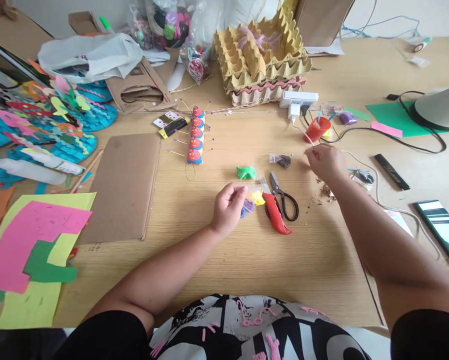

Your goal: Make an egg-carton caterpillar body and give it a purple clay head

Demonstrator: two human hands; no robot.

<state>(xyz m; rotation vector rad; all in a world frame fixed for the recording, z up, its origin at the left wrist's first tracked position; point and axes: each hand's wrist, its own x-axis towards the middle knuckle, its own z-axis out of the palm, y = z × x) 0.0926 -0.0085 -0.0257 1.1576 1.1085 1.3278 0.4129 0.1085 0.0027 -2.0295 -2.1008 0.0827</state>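
My left hand (pixel 229 207) is closed, with the thumb pressed on a small clear plastic bag of yellow modelling clay (pixel 257 198). Purple clay (pixel 248 206) and a bit of blue show beside and under it. Curled fingers on my right hand (pixel 327 162) are over the table just in front of a red cup (pixel 317 131); anything in them is hidden. Between the hands lie black-handled scissors (pixel 284 197), a red-handled cutter (pixel 276 212), a green clay packet (pixel 246 172) and a bag of dark clay (pixel 282 160).
An egg-carton caterpillar (pixel 195 136) with pin legs stands mid-table. Cardboard (pixel 121 187) and coloured paper (pixel 40 225) lie left. Egg trays (pixel 262 60) are stacked behind a power strip (pixel 299 98). A phone (pixel 442 232), a cable and a lamp (pixel 440 107) are right.
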